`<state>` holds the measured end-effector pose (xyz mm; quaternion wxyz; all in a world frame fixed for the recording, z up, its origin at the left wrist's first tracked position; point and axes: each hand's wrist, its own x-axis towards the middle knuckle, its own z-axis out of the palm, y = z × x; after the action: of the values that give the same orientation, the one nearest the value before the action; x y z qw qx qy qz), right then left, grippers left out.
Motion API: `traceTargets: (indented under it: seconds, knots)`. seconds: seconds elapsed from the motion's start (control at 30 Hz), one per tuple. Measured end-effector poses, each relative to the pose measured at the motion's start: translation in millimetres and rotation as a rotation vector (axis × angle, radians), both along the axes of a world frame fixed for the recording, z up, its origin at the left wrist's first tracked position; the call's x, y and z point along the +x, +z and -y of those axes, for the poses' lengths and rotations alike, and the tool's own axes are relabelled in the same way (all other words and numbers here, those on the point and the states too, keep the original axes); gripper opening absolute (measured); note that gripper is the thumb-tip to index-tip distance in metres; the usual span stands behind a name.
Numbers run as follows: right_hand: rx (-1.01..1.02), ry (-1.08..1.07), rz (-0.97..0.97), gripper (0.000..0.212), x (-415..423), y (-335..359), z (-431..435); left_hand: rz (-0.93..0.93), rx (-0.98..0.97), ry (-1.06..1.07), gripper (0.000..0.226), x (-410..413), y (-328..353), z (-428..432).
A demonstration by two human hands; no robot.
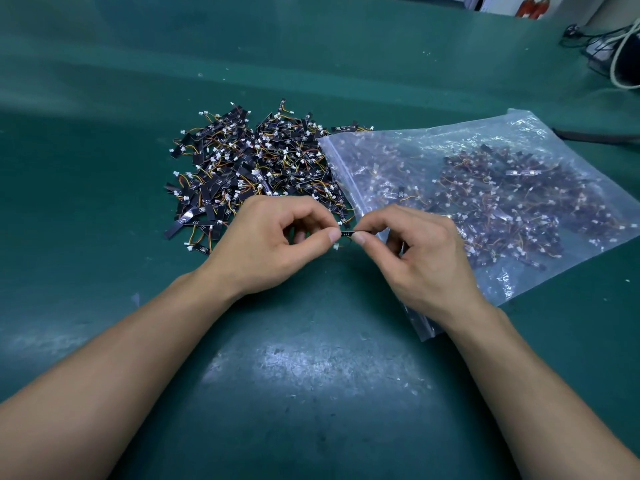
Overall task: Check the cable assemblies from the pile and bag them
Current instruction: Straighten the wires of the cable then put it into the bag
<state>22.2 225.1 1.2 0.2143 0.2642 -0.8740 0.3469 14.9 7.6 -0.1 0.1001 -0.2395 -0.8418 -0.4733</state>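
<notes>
A pile of cable assemblies (252, 161), black strips with short coloured wires and white plugs, lies on the green mat ahead of me. To its right lies a clear zip bag (460, 188) holding several more, its mouth facing the pile. Just in front of the pile, my left hand (273, 244) and my right hand (422, 254) pinch the two ends of one cable assembly (347, 233) between thumb and forefinger. Its white plug dangles below the strip. My right wrist lies over the bag's near corner.
The green table mat (311, 375) stretches toward me, with worn shiny patches. At the far right corner sit dark cables and a white cord (620, 53). A black cable (595, 136) runs behind the bag.
</notes>
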Motion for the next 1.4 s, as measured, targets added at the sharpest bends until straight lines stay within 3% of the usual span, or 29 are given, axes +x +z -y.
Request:
traceTargets:
  seconds: [0.4, 0.7, 1.4]
  knots:
    - [-0.066, -0.007, 0.069, 0.004, 1.9, 4.8, 2.2, -0.222, -0.178, 0.031, 0.007, -0.4, 2.9, -0.4]
    - [-0.076, -0.001, 0.027, 0.007, 1.3, 4.1, 1.2, -0.227, -0.176, -0.025, 0.008, -0.9, 2.5, 0.9]
    - [-0.114, -0.033, 0.178, 0.006, 3.6, 0.2, 5.0, -0.224, -0.179, -0.046, 0.011, -3.4, -0.1, 5.1]
